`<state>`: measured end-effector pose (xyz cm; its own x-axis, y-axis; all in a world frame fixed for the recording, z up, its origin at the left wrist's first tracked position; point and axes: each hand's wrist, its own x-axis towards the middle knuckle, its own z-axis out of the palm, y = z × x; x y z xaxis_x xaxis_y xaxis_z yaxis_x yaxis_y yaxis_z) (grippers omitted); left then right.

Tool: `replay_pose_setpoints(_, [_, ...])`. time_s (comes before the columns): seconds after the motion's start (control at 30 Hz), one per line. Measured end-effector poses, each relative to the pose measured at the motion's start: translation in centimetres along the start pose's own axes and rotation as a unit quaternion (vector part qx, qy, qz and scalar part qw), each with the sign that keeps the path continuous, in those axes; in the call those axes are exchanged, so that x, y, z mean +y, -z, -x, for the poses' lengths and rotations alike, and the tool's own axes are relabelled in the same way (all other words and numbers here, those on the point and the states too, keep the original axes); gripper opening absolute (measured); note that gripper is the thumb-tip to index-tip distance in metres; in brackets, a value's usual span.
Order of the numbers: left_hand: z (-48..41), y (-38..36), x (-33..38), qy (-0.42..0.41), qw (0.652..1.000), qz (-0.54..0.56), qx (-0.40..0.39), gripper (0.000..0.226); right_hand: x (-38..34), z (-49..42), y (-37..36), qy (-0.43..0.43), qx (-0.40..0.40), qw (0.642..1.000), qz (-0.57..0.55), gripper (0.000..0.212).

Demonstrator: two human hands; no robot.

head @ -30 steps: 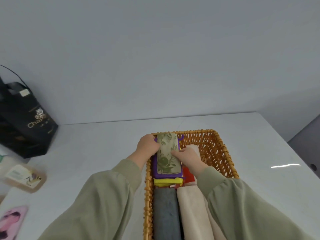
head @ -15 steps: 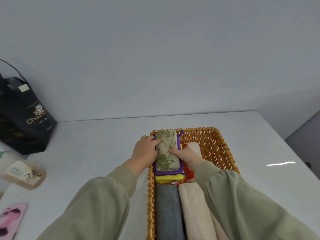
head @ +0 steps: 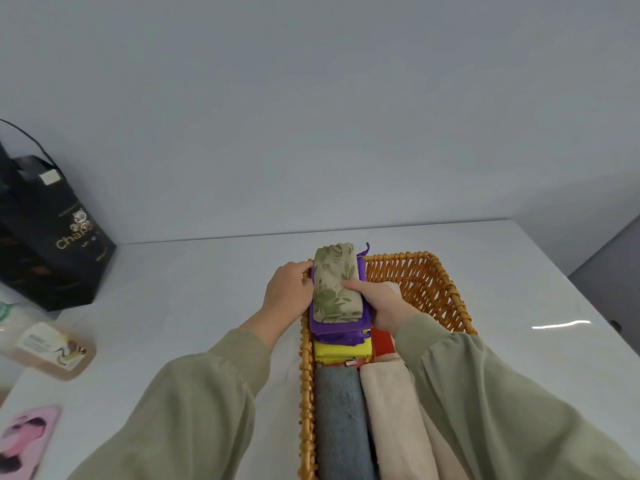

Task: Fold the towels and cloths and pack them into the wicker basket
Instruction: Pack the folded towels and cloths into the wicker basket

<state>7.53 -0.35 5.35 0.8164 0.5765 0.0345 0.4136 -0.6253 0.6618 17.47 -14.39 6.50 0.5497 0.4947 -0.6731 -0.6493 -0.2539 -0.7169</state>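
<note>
**Nearly packed: the top of the stack is the weak spot**

Nearest: grey towel (head: 341,424) and beige towel (head: 391,420), folded long, lie side by side in the near part of the wicker basket (head: 446,292). They look settled, so low risk.

Mid-basket: yellow cloth (head: 341,351) at the bottom, purple cloth (head: 337,330) on it, floral cloth (head: 334,285) on top. Red cloth (head: 382,342) is wedged just beside them on the right.

- Left hand (head: 287,292) curls its fingers against the stack's left edge, by the basket rim.
- Right hand (head: 379,301) has its thumb on top of the floral cloth and its fingers wrapped down the right side.
- Both hands clasp the floral cloth, and it sits in the basket's far left corner.

Risks, as I judge them:

- The stack stands above the rim. If one hand lets go before the other, the floral cloth could slide off or spring open.
- Pressing down hard may squeeze the yellow layer out towards the grey towel.
- The purple edges already look ragged at the near end, so a tug could undo that fold.

Far end: a purple corner pokes up past the far wall and may snag or hang outside. A sideways shove could skid the basket on the glossy table (head: 207,289).
</note>
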Motion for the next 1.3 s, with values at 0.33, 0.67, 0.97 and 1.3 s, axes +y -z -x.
replay_pose_setpoints(0.33, [-0.4, 0.4, 3.1, 0.170, 0.977, 0.072, -0.103, 0.043, -0.4, -0.1, 1.9, -0.032, -0.056, 0.997, -0.039, 0.031])
replay_pose_setpoints(0.67, [0.2, -0.2, 4.4, 0.338, 0.868, 0.316, -0.180, 0.068, -0.8, 0.9, 2.6, -0.008, -0.102, 0.992, -0.071, 0.029])
replay_pose_setpoints(0.97, [1.3, -0.5, 5.6, 0.428, 0.735, 0.495, -0.175, 0.052, -0.8, 1.1, 3.6, -0.014, -0.103, 0.991, -0.085, 0.023])
replay_pose_setpoints(1.3, [1.3, -0.8, 4.7, 0.374, 0.735, 0.538, -0.175, 0.057, -0.7, 0.7, 3.0, 0.074, -0.004, 0.985, 0.156, 0.049])
